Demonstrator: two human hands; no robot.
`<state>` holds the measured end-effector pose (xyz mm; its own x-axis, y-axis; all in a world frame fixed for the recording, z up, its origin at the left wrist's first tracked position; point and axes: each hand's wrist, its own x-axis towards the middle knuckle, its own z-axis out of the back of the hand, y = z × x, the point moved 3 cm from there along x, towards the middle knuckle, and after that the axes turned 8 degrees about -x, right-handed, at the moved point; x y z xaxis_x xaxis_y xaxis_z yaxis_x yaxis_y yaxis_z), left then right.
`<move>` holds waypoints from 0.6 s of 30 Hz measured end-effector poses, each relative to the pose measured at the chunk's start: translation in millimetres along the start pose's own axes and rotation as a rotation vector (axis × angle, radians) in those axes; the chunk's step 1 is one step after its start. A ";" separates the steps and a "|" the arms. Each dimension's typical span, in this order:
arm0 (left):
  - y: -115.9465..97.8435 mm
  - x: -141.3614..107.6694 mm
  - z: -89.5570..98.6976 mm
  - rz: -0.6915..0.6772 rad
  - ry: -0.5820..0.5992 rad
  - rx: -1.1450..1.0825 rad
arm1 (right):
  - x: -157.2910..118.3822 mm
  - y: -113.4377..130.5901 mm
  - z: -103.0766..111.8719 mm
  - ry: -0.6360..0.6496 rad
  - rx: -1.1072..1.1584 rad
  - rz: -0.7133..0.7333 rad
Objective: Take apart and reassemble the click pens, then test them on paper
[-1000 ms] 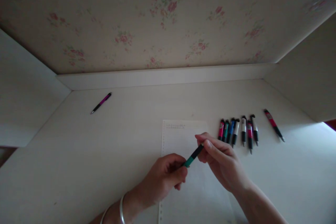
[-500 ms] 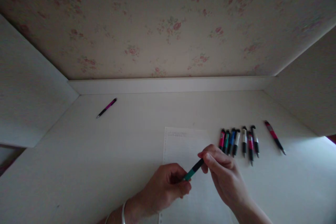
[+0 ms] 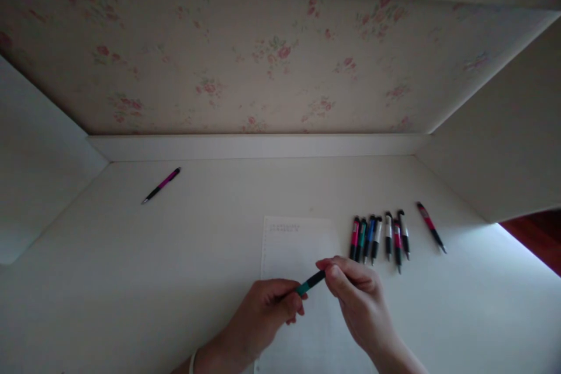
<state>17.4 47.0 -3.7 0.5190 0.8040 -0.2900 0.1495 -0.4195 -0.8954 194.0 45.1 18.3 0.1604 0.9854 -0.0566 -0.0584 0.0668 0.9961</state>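
Between my two hands is a pen [image 3: 310,283] with a green barrel and a black grip, tilted up to the right. My left hand [image 3: 267,312] is closed on its green end. The fingertips of my right hand [image 3: 357,295] pinch the black end, hiding the tip. Beneath both hands lies a white sheet of paper [image 3: 298,251], with a few faint lines of writing near its top edge and holes along its left side.
Several pens [image 3: 376,239] with pink, green, blue and white barrels lie side by side right of the paper. Farther right is a lone red-and-black pen [image 3: 432,228]. A purple-and-black pen [image 3: 161,186] lies at the back left. White side panels and a flowered back wall [image 3: 228,58] enclose the desk.
The camera view has turned and tilted slightly, so the desk items appear shifted left. Both hands still hold the green pen, and my left fingers have closed further around its green end.
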 end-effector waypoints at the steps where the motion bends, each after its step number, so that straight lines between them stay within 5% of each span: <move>1: 0.3 -0.1 -0.5 0.001 -0.011 0.013 | -0.6 0.2 -2.0 -0.002 0.011 -0.020; 6: 3.2 -2.6 -5.0 -0.004 -0.083 0.123 | 2.0 6.5 -6.2 -0.041 0.094 -0.093; 11: 3.4 -9.8 -10.8 -0.055 -0.106 0.335 | 0.0 24.6 18.5 -0.307 0.087 0.204; 14: -0.1 -12.9 -8.2 -0.076 -0.126 0.427 | -5.6 24.4 30.7 -0.337 -0.328 0.365; 18: -6.0 -13.4 -1.7 -0.139 -0.155 0.521 | -8.1 5.9 36.1 -0.210 -0.919 0.499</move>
<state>11.0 38.0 6.1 0.3881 0.9060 -0.1687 -0.2483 -0.0735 -0.9659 227.9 31.9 27.1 0.0740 0.8931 0.4437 -0.8715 -0.1584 0.4642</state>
